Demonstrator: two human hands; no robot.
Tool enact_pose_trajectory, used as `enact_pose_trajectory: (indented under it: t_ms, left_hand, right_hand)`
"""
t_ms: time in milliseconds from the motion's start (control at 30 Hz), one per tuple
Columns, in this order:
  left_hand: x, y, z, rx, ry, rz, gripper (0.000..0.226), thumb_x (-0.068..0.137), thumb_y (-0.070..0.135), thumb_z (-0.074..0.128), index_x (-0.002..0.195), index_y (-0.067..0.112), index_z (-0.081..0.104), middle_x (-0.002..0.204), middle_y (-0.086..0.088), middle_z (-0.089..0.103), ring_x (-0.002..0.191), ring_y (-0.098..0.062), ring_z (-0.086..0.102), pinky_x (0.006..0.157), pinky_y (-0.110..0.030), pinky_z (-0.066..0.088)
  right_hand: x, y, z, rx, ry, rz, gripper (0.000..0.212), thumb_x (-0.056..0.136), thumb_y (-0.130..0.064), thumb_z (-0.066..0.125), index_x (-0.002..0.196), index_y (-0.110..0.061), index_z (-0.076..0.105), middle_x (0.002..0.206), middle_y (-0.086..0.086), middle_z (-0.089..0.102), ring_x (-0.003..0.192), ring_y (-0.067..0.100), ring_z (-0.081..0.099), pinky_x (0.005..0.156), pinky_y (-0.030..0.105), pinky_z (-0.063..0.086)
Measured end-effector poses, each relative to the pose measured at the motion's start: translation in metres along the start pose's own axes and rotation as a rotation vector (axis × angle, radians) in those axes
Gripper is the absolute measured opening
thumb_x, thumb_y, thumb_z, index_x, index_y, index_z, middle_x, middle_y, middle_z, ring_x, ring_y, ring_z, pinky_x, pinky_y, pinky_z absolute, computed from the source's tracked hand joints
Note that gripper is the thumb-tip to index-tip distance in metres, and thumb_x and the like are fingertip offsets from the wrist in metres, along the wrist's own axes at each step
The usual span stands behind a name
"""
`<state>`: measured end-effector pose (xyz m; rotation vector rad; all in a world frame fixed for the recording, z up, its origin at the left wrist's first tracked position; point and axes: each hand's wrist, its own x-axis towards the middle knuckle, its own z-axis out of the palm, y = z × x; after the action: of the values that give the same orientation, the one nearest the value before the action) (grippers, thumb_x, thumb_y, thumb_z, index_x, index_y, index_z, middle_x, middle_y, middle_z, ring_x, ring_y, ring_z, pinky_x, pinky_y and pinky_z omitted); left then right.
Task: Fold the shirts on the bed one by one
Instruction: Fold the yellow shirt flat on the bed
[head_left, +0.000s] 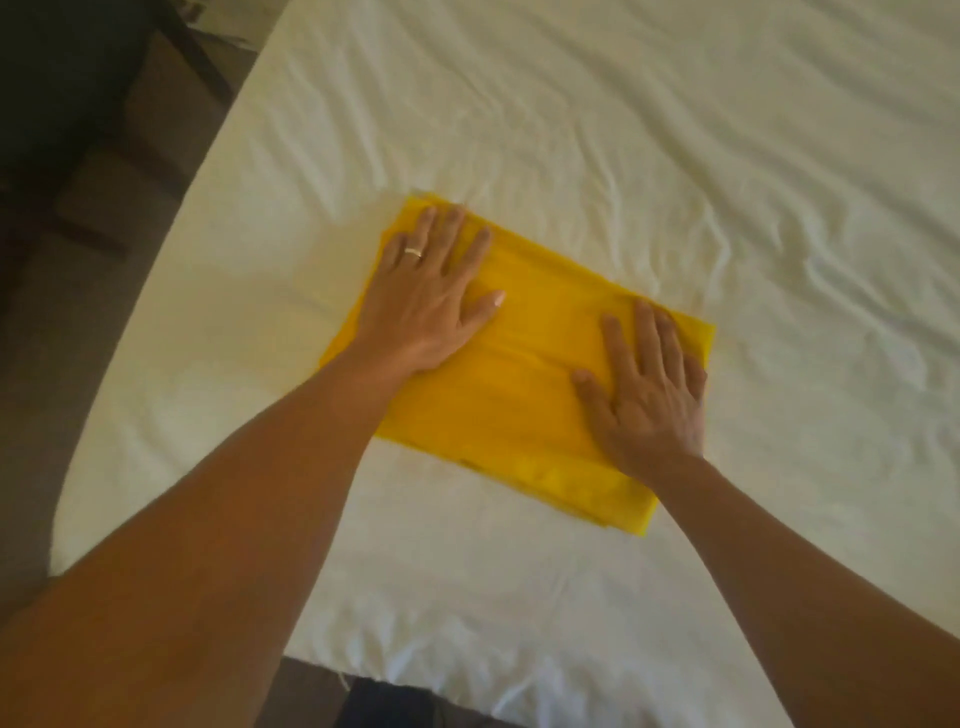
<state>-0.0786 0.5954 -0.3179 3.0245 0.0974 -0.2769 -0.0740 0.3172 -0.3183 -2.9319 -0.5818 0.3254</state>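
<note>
You had the yellow shirt (524, 364) already down to a compact rectangle, lying on the white sheet of the bed (675, 130) near its left edge, set at a slant to the mattress. Both palms were on top of it. Your left hand (431, 296) lay flat over the far-left part, fingers straight and spread, tips reaching almost to the far edge; there was a ring (414, 252) on it. Your right hand (644, 389) pressed flat on the near-right part, fingers straight too, pointing toward the far-right corner. Neither hand was clutching or pinching cloth, just pressing w/ open palms.

Judging by that, the step was the final smoothing of this fold, & the shirt looked about done. To do it well: push from the middle outward, not toward each other, so trapped air & ridges leave at the edges. A few lengthwise creases showed between your hands; those wanted one firm sweep along the long side. The near edge looked layered & a bit uneven at the near-right corner, so square that up before lifting off. Keep pressure even, since thin slick-looking fabric prob slides on a wrinkled sheet. No other shirts were in view, so I can't say how many remained.
</note>
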Motion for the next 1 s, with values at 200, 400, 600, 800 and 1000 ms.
enact_pose_trajectory:
  t_ms: [200,400,600,800,1000]
  left_hand:
    - [-0.004,0.005,-0.004,0.013,-0.014,-0.006,0.072,0.1,0.06,0.029,0.162,0.025,0.019,0.169,-0.017,0.012,0.155,-0.039,0.012,0.122,-0.055,0.012]
    - [-0.083,0.015,-0.004,0.065,0.044,0.14,0.069,0.102,0.061,0.032,0.16,0.024,0.029,0.168,-0.015,0.02,0.153,-0.036,0.022,0.117,-0.056,0.024]
    - [-0.088,-0.043,-0.018,0.085,0.018,0.202,0.06,0.094,0.05,0.045,0.144,0.018,0.054,0.157,-0.008,0.045,0.14,-0.033,0.045,0.105,-0.054,0.032]
    - [-0.019,-0.025,-0.055,0.108,0.02,0.125,0.071,0.08,0.036,0.055,0.148,0.018,0.044,0.154,-0.01,0.042,0.137,-0.037,0.04,0.099,-0.052,0.032]
    - [0.025,-0.002,-0.064,0.168,-0.216,0.105,0.07,0.09,0.022,0.056,0.155,0.027,0.029,0.147,-0.008,0.042,0.14,-0.037,0.029,0.108,-0.053,0.023]
  right_hand:
    - [-0.011,-0.004,-0.004,0.059,0.001,0.1,0.075,0.097,-0.069,0.019,0.157,-0.025,0.029,0.169,0.008,0.011,0.155,0.028,0.01,0.119,0.053,0.017]
    - [-0.074,-0.041,0.008,0.034,0.012,-0.108,0.067,0.099,-0.062,0.033,0.155,-0.025,0.036,0.168,0.009,0.016,0.154,0.032,0.016,0.113,0.053,0.024]
    - [-0.084,-0.019,0.009,0.064,-0.02,-0.186,0.065,0.097,-0.061,0.039,0.15,-0.024,0.043,0.165,0.01,0.026,0.149,0.033,0.027,0.109,0.055,0.03]
    - [0.006,0.004,-0.041,0.194,0.11,0.044,0.053,0.081,-0.034,0.054,0.131,-0.015,0.058,0.14,0.011,0.052,0.123,0.036,0.045,0.097,0.048,0.037]
    - [0.059,0.02,-0.063,0.082,-0.219,0.118,0.051,0.089,-0.027,0.058,0.139,-0.024,0.047,0.131,0.005,0.053,0.123,0.028,0.045,0.101,0.045,0.031]
